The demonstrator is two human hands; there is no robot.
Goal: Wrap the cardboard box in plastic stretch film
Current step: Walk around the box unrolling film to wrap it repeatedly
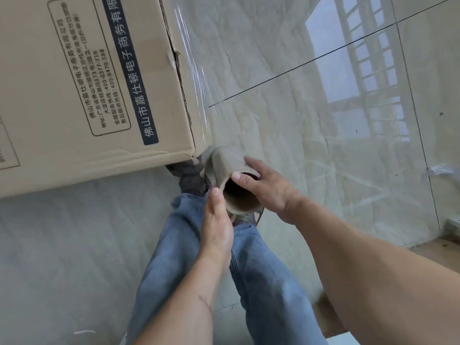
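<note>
Glossy tiled floor (323, 120) spreading beneath, I'm seeing the right hand (268, 188) curling its grip around the film roll's cardboard core (234, 180), left hand (216, 220) lying straight-fingered alongside it, stretch film (196, 78) clinging to the cardboard box (87, 83) just beyond.

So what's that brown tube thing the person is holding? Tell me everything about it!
The tube is a hollow cardboard core, dull brown-grey, with its dark open end facing the camera. It tilts away toward the corner of the cardboard box. The right hand grips it, thumb hooked over the rim; the left hand touches its side. Clear stretch film gleams on the box's side beyond it.
</note>
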